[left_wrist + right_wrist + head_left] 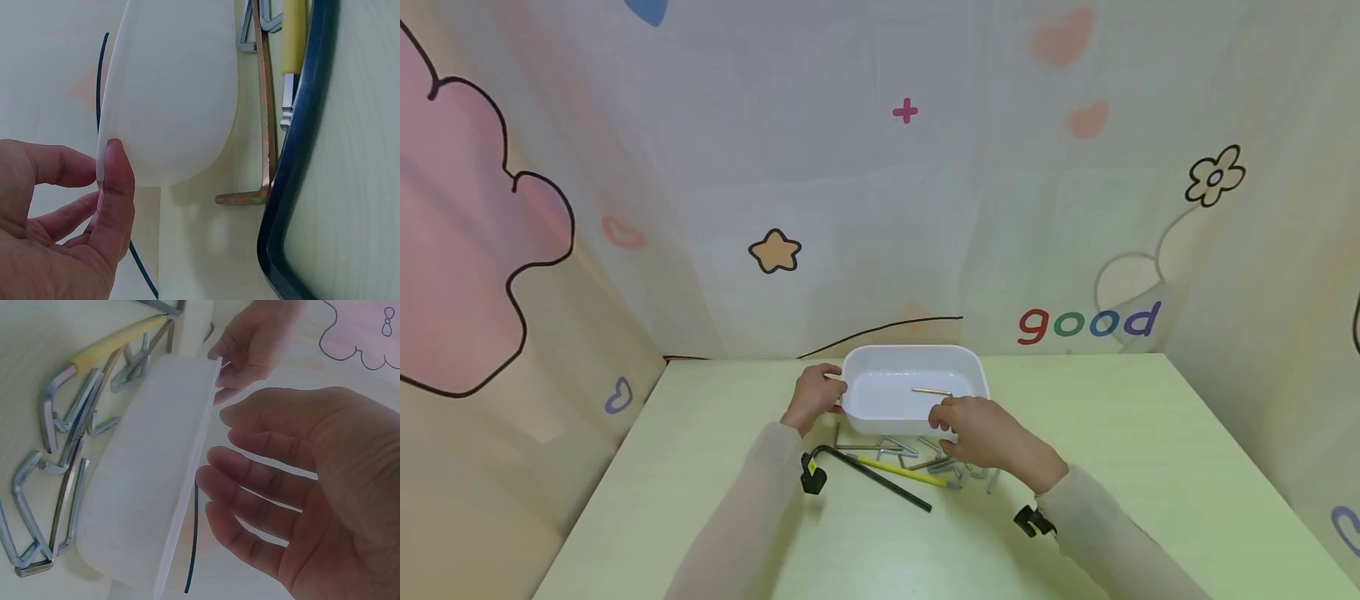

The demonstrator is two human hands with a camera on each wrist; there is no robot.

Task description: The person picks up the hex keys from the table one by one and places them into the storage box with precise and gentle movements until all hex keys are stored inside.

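My left hand (814, 393) pinches the left end of a white plastic tub (880, 426); in the left wrist view the thumb and fingers lie on either side of its rim (107, 106). One hex key (931, 391) with a brassy tint lies inside the tub. Over the near right rim, my right hand (988, 433) hovers with loosely bent fingers (250, 478), and nothing shows between them. In front of the tub lies a pile of L-shaped hex keys (75, 450), some silver, some bronze-coloured. Among them is a yellow-sleeved hex key (906, 472).
A large black hex key (880, 479) lies nearest me, slanting across the pale table (715, 467). Behind the tub hangs a printed cloth backdrop (880, 208), which also encloses both sides. Dark clips (1033, 522) sit at both sleeves.
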